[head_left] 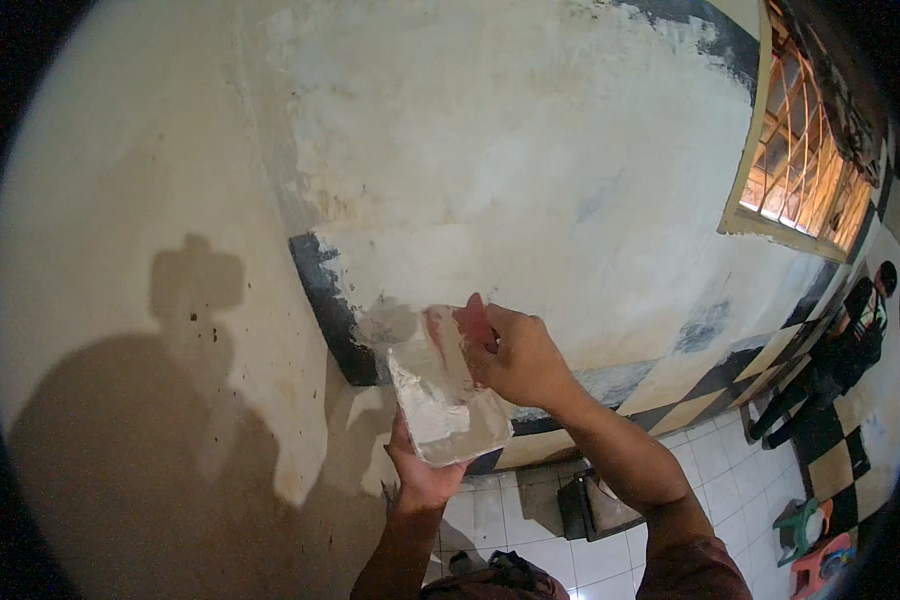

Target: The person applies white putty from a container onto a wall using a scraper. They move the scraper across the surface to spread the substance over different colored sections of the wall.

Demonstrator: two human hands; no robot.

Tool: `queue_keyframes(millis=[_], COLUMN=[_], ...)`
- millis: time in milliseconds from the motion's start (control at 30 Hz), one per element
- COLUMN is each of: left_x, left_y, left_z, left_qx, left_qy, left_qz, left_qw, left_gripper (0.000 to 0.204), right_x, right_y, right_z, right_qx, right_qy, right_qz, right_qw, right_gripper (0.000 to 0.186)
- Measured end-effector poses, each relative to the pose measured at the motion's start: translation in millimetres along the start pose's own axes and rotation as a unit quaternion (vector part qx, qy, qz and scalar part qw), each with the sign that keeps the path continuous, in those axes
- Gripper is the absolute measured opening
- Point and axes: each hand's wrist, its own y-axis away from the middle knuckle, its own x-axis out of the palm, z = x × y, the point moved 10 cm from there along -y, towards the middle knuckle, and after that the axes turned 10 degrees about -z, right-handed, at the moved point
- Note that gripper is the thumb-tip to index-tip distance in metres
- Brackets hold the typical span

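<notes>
My left hand (432,482) grips a pale, partly see-through board (490,425) from below, its fingers mostly hidden underneath. White putty (428,400) lies in a thick patch along the board's left side. In my right hand (525,355), closed around it, is a red putty scraper (476,318), held at the board's far right edge; its lower part is covered by my fingers. Both hands are close to the wall (530,200) in front of me, which is coated in patchy white over black-painted areas. Whether the board touches the wall, I cannot tell.
A side wall (120,180) meets the front wall at the left. At right are a barred window (800,150) and another person (835,345) in dark clothing. A dark open box (600,508) sits on the tiled floor; green (796,528) and red stools (820,568) stand lower right.
</notes>
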Motion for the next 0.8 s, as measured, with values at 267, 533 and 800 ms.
queue_keyframes(millis=[267, 533, 800], left_x=[-3.4, -9.6, -7.8], left_y=[-5.0, -10.5, -12.7], left_z=[-4.9, 1.3, -6.4], left_qx=[0.039, 0.036, 0.052], left_qy=[0.003, 0.001, 0.015], left_qz=[-0.008, -0.004, 0.006], left_qw=[0.999, 0.999, 0.999], left_gripper=[0.068, 0.067, 0.064], right_x=[23.1, 54.2, 38.8], right_y=[-0.8, -6.2, -8.8], right_z=[-39.4, -36.5, -27.8], right_qx=[0.003, -0.006, -0.019], right_qy=[0.154, 0.206, 0.191], right_qz=[0.082, 0.224, 0.163], right_qw=[0.985, 0.953, 0.968], right_gripper=[0.021, 0.034, 0.024])
